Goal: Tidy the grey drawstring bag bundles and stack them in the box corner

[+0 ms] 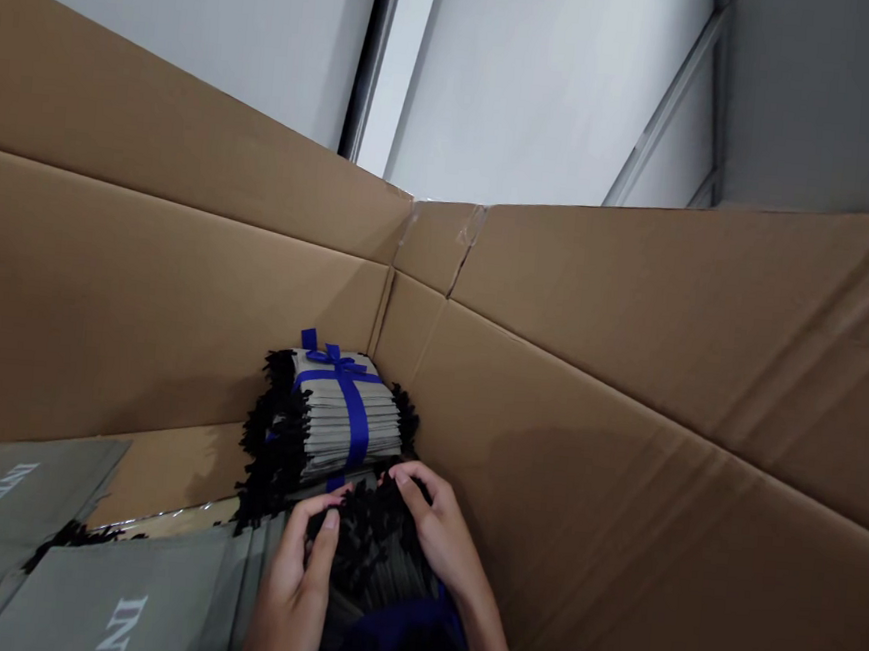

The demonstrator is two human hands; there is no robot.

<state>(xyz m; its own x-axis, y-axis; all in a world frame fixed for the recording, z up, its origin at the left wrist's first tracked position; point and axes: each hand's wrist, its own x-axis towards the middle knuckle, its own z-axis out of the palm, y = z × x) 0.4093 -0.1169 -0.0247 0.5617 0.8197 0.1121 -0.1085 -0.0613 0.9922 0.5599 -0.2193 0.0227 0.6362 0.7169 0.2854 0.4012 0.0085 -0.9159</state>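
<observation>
The step in hand looks like steadying or shifting the near bundle (391, 585), which lies inside the cardboard box (630, 321), in front of the far bundle (319, 449) that sits near the corner, tied with blue ribbon (357, 430); the left hand (292, 575) and right hand (437, 531) are apart, one on each side of the near bundle, fingertips at its black fringe (374, 526) (whether they pinch it or only rest there, I cannot tell); grey flat pieces (165, 585) with white letters lie just beside the left hand; the next move, I judge, calls for even pressure from both sides, since the layers could slip, and for keeping the fringe from snagging on the far bundle.
</observation>
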